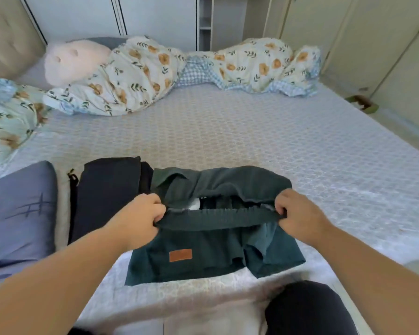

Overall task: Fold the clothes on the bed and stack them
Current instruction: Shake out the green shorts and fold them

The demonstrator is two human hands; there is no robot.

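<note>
At the far left of the near edge lies a slate-blue pillow with dark stitched lines (20, 213), and just beside it on the pale quilted bedspread (252, 131) sits a flat, folded stack of navy-black garments (107, 194), 1 dark zip pull showing at its left edge. The stack looks like the finished pile, so the task seems well under way.

The left hand (140, 218) has its fingers curled tight round the left end of the elastic waistband of a pair of dark teal cotton shorts with a tan leather patch (203, 259). The shorts lie on the bed's near edge, between the 2 forearms, with the waistband lifted and stretched taut and the leg hems flat toward the person. The right hand (298, 213) pinches the right end of the same band, fingers closed on the cloth.

The risks from here, as I judge them:
- The back layer of the shorts is bunched and rumpled behind the band; folding now would trap those creases and give a lumpy bundle.
- The right leg is rucked with a lighter lining showing, so the 2 legs may not line up.
- The left hand works just beside the navy stack; a wide sweep could nudge it askew.
- The hems reach the bed's edge, so a slack grip could let the shorts slide toward the dark-clad knee (307, 308).
</note>
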